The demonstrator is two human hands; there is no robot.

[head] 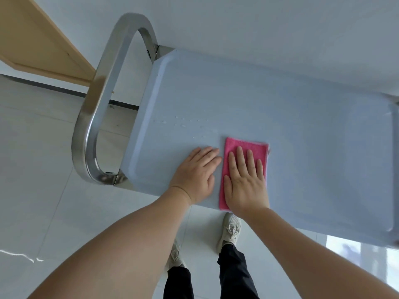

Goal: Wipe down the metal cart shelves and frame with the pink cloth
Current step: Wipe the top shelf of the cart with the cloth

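The cart's top shelf (pixel 291 117) is a pale grey-blue tray with a raised rim, seen from above. A folded pink cloth (pixel 257 145) lies flat near the shelf's front edge. My right hand (pixel 245 182) presses on the cloth with straight, spread fingers. My left hand (pixel 195 172) rests flat on the bare shelf just left of the cloth, fingers together. Small water droplets (pixel 185 121) dot the shelf beyond my left hand. A curved steel handle (pixel 95 117) loops off the cart's left end.
The cart stands against a white wall (pixel 280 24) at the back. A wooden door or panel (pixel 36 37) is at the upper left. Glossy white floor tiles (pixel 38 169) surround the cart; my two feet in pale shoes (pixel 231 229) stand below the front edge.
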